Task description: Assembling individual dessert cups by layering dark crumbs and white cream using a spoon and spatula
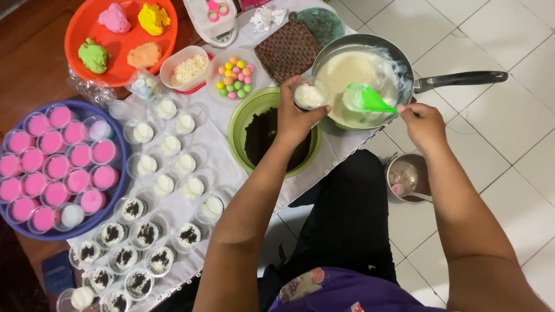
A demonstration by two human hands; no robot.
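A low bench (231, 167) draped in white cloth stands on a pale tiled floor (509, 115), crowded with filled dessert cups. The left hand (296, 115) has its grip closed around a small clear cup (309, 95), held at the near rim of the pan (358, 75) of pale cream. Just right of the cup, the right hand (424, 122) pinches the green spoon (367, 99), its long axis running left-right, bowl toward the cup.
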